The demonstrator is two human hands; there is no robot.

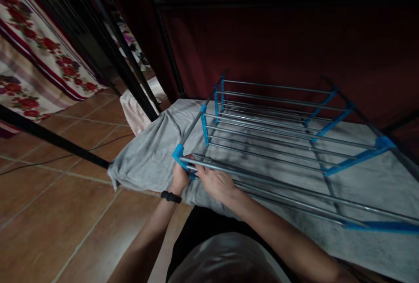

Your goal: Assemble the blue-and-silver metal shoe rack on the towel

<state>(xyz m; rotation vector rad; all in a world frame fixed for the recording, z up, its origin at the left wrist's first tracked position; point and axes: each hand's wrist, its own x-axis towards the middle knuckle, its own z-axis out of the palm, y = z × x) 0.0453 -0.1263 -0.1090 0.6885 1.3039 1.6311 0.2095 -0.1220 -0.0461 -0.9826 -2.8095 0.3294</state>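
Observation:
A shoe rack of thin metal tubes (262, 148) and blue plastic side brackets lies on a grey cloth (147, 156). My left hand (180, 176), with a dark band at the wrist, grips the blue corner bracket (178, 152) at the rack's near left end. Part of its fingers is hidden behind that bracket. Right beside it, my right hand (218, 182) reaches under the long front tube, its fingers closed around a lower tube (190, 168) close to where it meets the bracket. The fingertips are partly covered by the front tube.
Dark metal poles (131, 69) rise at the left, and one slants low across the tiled floor (81, 204). A floral curtain (39, 52) hangs at far left. Dark red fabric (278, 47) stands behind the rack. A thin cable (65, 156) crosses the tiles.

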